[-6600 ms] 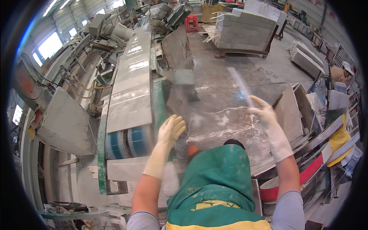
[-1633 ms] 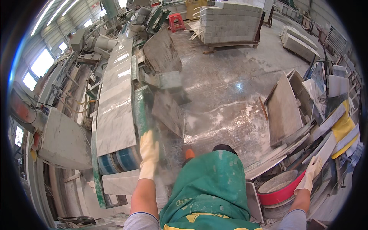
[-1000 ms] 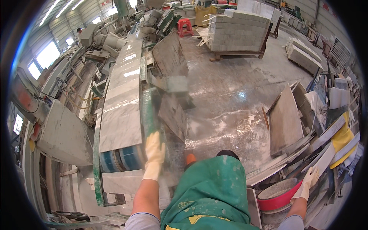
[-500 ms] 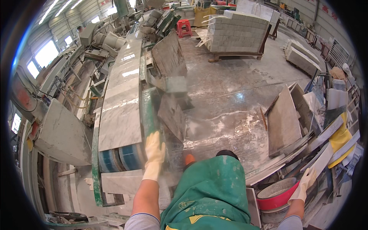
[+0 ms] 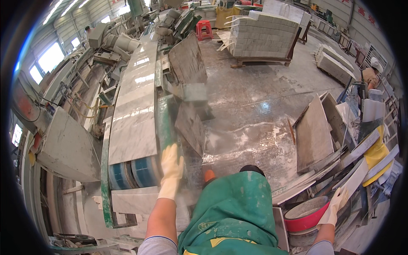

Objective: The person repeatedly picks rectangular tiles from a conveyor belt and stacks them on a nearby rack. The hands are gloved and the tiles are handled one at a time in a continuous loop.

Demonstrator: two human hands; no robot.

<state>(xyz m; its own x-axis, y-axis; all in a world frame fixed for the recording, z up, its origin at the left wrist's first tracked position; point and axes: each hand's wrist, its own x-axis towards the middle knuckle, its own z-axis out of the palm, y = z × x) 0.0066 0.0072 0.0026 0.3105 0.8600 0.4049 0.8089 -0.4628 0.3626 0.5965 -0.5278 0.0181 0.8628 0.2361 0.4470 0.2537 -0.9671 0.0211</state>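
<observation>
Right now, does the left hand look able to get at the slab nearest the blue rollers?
Probably yes: the open left hand is beside the near right corner of the slab, and nothing appears to block it there; the green rail runs along that side.

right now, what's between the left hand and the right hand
In the head view, the green apron lies between the left hand and right hand, then pale slabs and the red tub nearer the right.
</observation>
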